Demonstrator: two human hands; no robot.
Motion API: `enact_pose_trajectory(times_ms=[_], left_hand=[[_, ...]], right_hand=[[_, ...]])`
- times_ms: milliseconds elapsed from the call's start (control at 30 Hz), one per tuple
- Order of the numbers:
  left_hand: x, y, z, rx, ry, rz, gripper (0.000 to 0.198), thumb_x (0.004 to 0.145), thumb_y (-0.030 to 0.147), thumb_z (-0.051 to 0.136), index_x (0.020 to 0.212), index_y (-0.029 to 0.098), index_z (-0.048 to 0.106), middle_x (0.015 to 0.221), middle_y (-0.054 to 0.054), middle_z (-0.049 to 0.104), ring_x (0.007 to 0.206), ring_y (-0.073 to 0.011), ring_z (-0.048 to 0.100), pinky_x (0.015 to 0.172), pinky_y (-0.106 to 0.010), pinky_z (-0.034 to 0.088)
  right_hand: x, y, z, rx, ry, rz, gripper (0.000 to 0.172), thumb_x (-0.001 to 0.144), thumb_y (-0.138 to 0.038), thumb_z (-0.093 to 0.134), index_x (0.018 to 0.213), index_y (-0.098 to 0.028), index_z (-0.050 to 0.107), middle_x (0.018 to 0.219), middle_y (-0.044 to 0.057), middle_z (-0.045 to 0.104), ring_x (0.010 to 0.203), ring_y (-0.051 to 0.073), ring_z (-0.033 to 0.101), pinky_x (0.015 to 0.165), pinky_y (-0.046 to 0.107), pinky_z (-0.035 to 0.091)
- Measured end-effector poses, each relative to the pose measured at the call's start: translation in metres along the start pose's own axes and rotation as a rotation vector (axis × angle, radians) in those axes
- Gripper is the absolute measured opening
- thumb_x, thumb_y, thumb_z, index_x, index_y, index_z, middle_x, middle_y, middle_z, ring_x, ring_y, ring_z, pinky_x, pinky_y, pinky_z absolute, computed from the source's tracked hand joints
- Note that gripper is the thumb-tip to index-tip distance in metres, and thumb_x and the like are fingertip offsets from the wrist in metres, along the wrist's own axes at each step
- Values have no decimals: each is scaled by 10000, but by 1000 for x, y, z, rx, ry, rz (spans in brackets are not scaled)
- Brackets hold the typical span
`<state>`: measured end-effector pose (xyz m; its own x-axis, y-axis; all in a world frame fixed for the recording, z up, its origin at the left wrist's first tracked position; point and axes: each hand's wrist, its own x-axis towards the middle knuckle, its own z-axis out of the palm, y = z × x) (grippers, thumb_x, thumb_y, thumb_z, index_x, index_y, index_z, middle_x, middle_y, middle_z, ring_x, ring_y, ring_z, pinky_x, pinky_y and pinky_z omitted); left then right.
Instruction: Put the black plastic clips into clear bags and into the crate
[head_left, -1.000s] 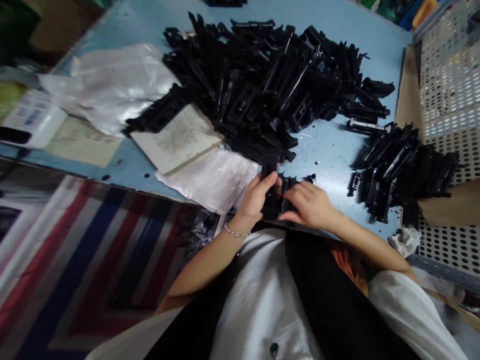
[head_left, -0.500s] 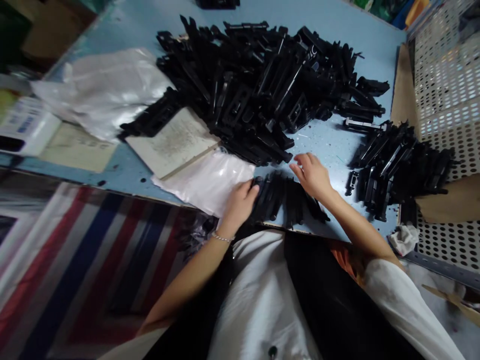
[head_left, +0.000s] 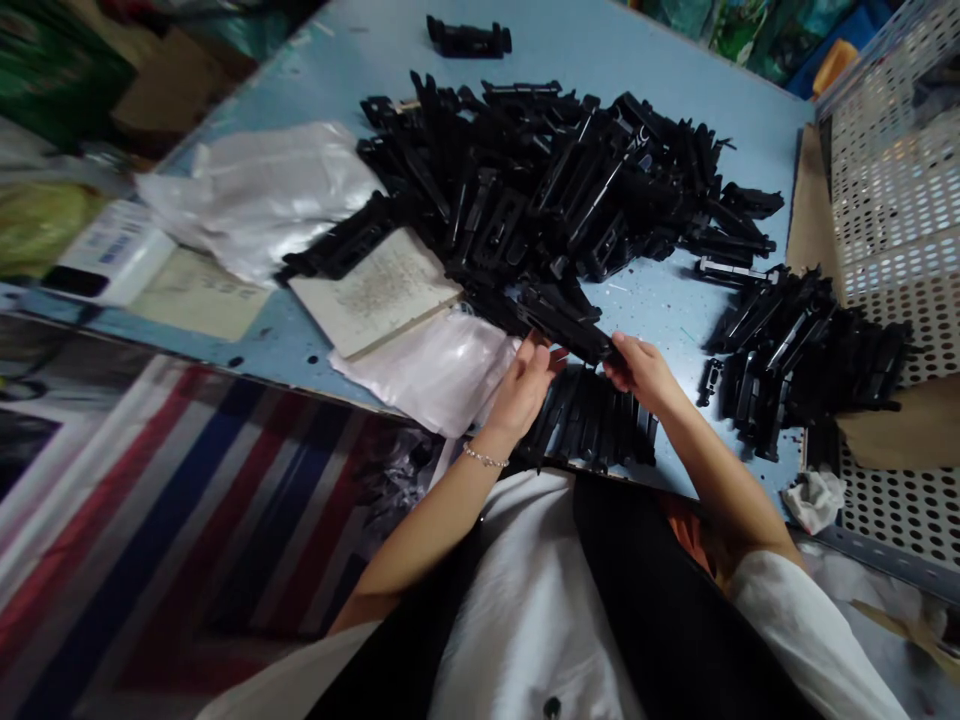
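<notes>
- We look down on a light-blue workbench top [head_left: 600, 50], speckled with small dark marks and scuffs.
- Below its near left edge, we see a red, white and blue striped woven mat [head_left: 202, 520], apparently on the floor.
- At the right, we find a perforated white metal panel [head_left: 900, 500] with a metal rail [head_left: 877, 560] along its lower edge.
- Brown cardboard sheets [head_left: 814, 200] lean against that panel.
- Beyond the far edge, we make out blurred blue and orange plastic items [head_left: 832, 68].
- In the top left corner, we see dark green and brown shapes [head_left: 172, 85], too blurred to identify.
- The light over the bench is even and soft.
</notes>
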<state>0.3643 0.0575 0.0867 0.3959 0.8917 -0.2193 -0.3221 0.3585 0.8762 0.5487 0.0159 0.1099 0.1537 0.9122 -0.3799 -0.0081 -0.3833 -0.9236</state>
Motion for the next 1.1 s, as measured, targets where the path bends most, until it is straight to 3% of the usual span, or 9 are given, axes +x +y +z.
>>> enact_pose_trajectory(times_ms=[100,167,233,333,467,533,700,933,1100], left_hand=[[2,14,21,-294,-77,-27,580,775,656,721,1180,257,608,1155,-60,685,1026,-210,679,886,-359,568],[-2,20,25,-326,-106,-35,528,759,569,779,1145,250,611,1024,-23,691,866,-171,695,766,-308,585],[-10,24,23,-269,-159,-63,442,768,492,789,1068,215,621,912,-2,677,704,-129,664,620,-252,560],[-22,25,18,-149,-222,-144,378,784,451,767,996,178,614,843,-3,670,609,-109,626,513,-216,516],[-33,24,17,-102,-253,-233,404,780,484,743,993,169,604,816,-9,675,573,-112,622,476,-209,501],[-34,24,17,-88,-244,-242,416,773,501,741,987,170,608,804,-11,681,553,-112,616,462,-210,491],[-22,25,7,-90,-113,-259,396,784,540,693,872,157,641,674,-16,658,499,-115,577,426,-213,434],[-19,21,13,-61,19,-261,380,786,511,721,969,190,632,685,17,626,578,-121,595,506,-221,469],[-28,26,-22,57,71,-184,468,745,548,786,979,200,577,693,44,618,541,-94,594,497,-197,474]], right_hand=[[-24,9,5,55,-244,143,649,866,-810,390,745,-194,553,558,-7,547,407,99,408,376,236,296],[-34,7,3,-149,-308,80,680,909,-795,335,795,-181,601,628,33,612,483,136,511,447,267,404],[-37,-3,-3,-459,-155,-163,651,957,-747,325,928,-180,644,801,79,682,673,184,615,622,319,502],[-28,-23,-12,-862,124,-576,589,996,-684,326,1127,-196,630,1042,127,682,952,247,603,823,385,492],[-6,-34,-14,-1100,-3,-811,527,1008,-643,346,983,-203,634,931,111,650,894,245,557,764,362,456],[2,-32,-10,-1051,-64,-813,537,1015,-646,317,924,-207,613,859,81,619,836,222,551,736,342,439],[-10,-24,7,-722,-137,-562,578,1058,-593,169,932,-198,573,759,19,575,697,155,549,662,282,418],[-50,-3,34,-1128,-288,-945,460,1054,-513,366,846,-203,635,780,59,611,754,190,538,650,319,379],[-54,17,15,-1166,-156,-812,382,1076,-377,359,901,-191,643,818,63,634,769,193,540,706,330,419]])
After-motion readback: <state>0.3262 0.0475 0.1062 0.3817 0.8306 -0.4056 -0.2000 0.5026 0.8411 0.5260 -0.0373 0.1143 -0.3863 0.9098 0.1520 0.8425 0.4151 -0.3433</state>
